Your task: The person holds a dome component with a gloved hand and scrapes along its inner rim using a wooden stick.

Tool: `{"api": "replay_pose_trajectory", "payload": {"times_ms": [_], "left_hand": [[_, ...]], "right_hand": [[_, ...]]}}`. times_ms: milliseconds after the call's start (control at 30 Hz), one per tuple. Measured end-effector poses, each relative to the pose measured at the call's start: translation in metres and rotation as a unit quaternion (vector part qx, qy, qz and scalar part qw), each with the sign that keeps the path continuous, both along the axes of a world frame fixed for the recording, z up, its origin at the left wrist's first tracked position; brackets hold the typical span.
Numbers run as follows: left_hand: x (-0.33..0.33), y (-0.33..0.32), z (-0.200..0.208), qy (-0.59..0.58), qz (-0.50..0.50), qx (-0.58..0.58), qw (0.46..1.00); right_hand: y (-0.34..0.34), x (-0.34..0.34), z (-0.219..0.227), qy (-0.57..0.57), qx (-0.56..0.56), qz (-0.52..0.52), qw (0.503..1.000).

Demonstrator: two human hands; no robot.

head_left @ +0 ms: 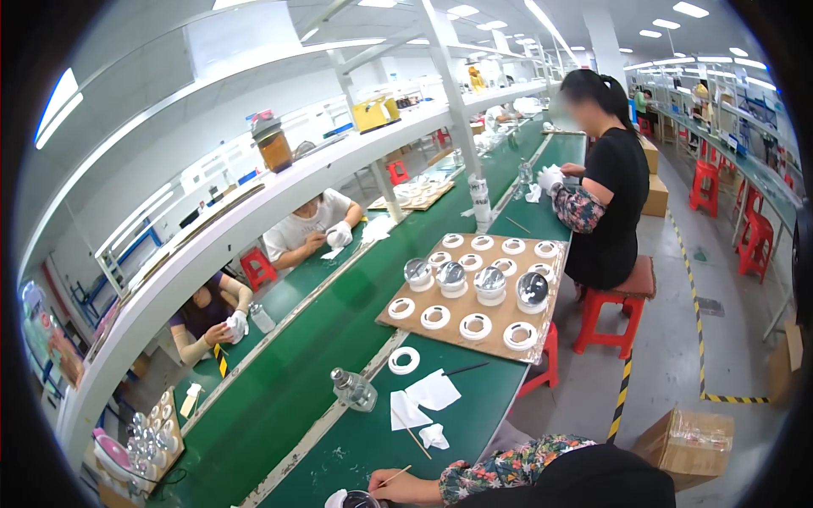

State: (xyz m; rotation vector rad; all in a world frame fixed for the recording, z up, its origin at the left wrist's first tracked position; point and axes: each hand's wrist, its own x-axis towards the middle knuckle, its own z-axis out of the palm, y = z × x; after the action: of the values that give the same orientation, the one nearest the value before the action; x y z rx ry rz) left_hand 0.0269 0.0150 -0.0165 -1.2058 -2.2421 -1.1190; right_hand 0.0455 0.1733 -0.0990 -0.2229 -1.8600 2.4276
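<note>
At the lower edge, my right hand (396, 486), bare and in a floral sleeve, pinches a thin wooden stick (395, 476). Beside it a dark, round glossy piece (362, 500) is cut off by the picture's edge. My left hand (336, 499), in a white glove, is against the side of that piece; most of its fingers are out of view. Farther up the green bench lie white wipes (433, 390), a crumpled wipe (434, 436) and another wooden stick (418, 442). A clear glass bottle (354, 391) stands to their left, and a white ring (404, 361) lies beyond.
A brown board (457, 326) carries rows of white rings and several glass domes (490, 284). Dark tweezers (467, 368) lie before it. A co-worker (605, 178) stands by the bench ahead; two others sit across. A cardboard box (688, 444) and red stools (611, 313) stand right.
</note>
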Motion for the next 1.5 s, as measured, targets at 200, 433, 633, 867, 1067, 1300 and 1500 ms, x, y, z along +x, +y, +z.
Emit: {"api": "replay_pose_trajectory", "payload": {"times_ms": [200, 433, 633, 867, 1067, 1300, 1500], "left_hand": [[-0.009, -0.011, -0.007, -0.104, 0.001, -0.073, 0.992], [-0.008, 0.002, -0.001, -0.033, -0.021, -0.036, 0.999], [-0.016, -0.001, -0.014, -0.008, -0.005, -0.026, 1.0], [-0.013, -0.002, -0.013, 0.043, -0.007, -0.045, 0.998], [-0.011, -0.006, -0.017, 0.018, 0.009, -0.025, 0.999], [-0.014, -0.007, -0.026, -0.014, 0.0, -0.031, 0.999], [-0.016, -0.006, -0.028, 0.02, 0.0, -0.024, 1.0]], "right_hand": [[0.008, -0.004, 0.024, 0.025, 0.15, 0.021, 0.988], [0.022, -0.007, 0.021, 0.104, 0.347, -0.003, 0.932], [0.029, -0.006, 0.052, 0.002, 0.331, 0.074, 0.941], [0.037, 0.0, 0.072, -0.095, 0.282, 0.166, 0.94], [0.035, -0.011, 0.067, 0.024, 0.411, 0.189, 0.892], [0.028, -0.007, 0.056, 0.054, 0.384, 0.143, 0.91], [0.023, 0.0, 0.064, 0.069, 0.345, 0.123, 0.928]]}}
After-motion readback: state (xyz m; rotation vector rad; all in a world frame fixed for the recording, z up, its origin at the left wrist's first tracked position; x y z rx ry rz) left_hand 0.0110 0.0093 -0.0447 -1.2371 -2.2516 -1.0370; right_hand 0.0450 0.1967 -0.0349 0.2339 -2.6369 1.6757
